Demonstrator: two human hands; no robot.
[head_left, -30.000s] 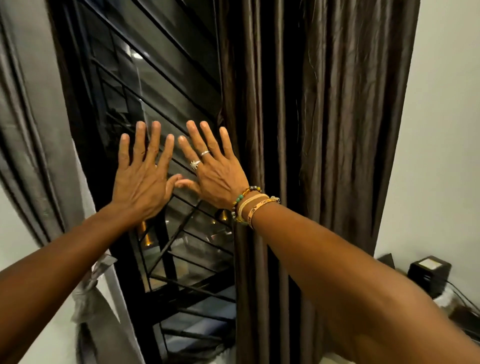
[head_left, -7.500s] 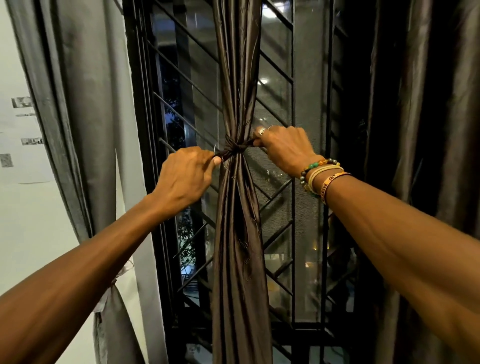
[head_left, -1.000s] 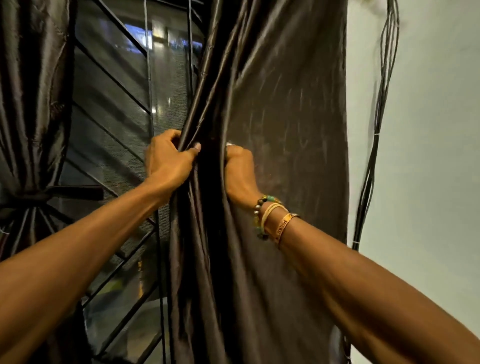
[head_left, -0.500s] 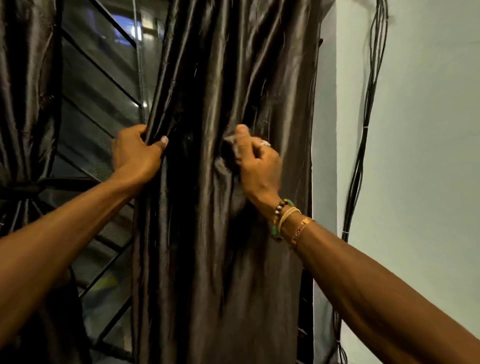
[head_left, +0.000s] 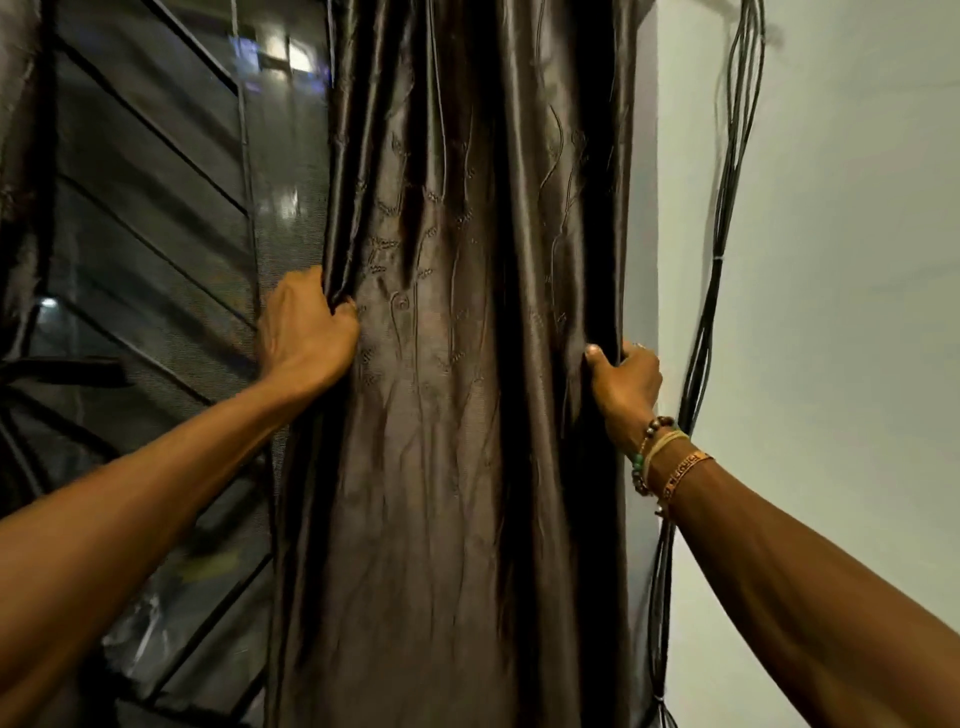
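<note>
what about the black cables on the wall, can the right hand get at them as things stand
Probably yes. The right hand grips the curtain at its right edge, and the cables hang beside it on the wall with nothing in between. It would need to let go of the curtain first.

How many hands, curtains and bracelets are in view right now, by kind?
Hands: 2 (left hand, right hand)
Curtains: 2 (held curtain, left-edge curtain)
Bracelets: 3 (beaded bracelet, cream bracelet, orange bracelet)
Total: 7
</note>
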